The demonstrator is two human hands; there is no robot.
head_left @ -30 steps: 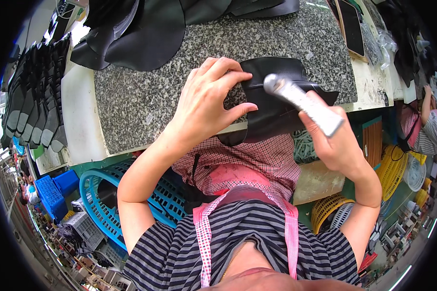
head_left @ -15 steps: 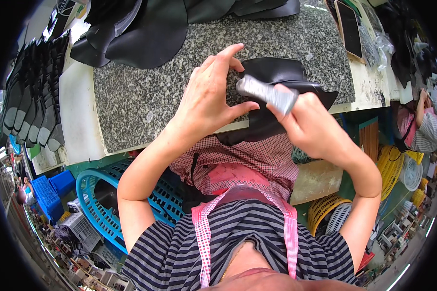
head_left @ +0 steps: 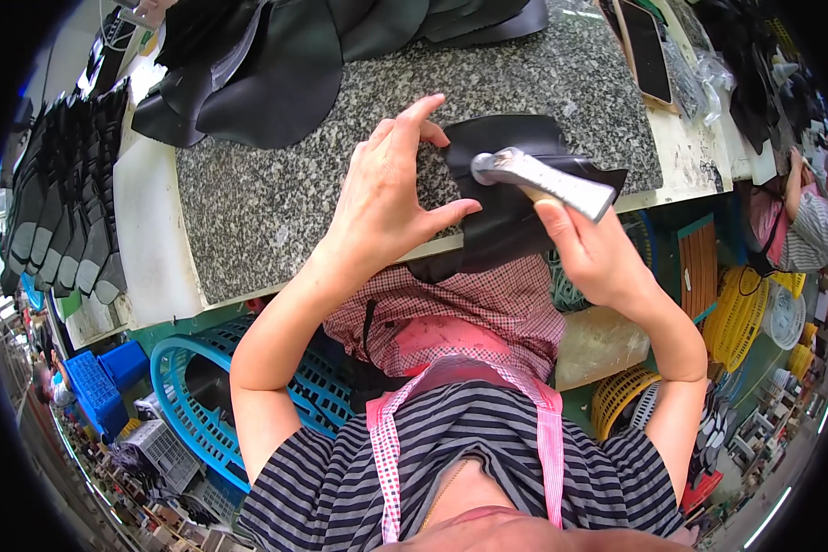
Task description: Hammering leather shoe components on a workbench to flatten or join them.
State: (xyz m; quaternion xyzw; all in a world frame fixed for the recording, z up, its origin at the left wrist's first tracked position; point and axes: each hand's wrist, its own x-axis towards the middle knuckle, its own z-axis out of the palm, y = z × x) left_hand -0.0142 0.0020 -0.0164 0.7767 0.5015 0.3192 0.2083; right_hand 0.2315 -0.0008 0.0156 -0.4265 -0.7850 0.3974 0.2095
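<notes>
A black leather piece (head_left: 511, 207) lies over the near edge of a grey speckled stone slab (head_left: 276, 207) and hangs down toward my lap. My left hand (head_left: 386, 198) rests on its left side, thumb pressing the leather and fingers spread. My right hand (head_left: 593, 253) grips a metal hammer (head_left: 543, 179) by its handle. The hammer's round head is down on the leather, close to my left fingertips.
A heap of dark leather pieces (head_left: 285, 64) lies at the slab's far side. Black shoe parts (head_left: 60, 212) stand in a row at the left. A blue plastic basket (head_left: 189, 396) sits beside my left knee, yellow baskets (head_left: 731, 308) at the right. Another person (head_left: 800, 221) works at far right.
My right hand swung the hammer from raised at the right down and leftward onto the leather. My left hand stayed on the piece, its fingers lifting and spreading.
</notes>
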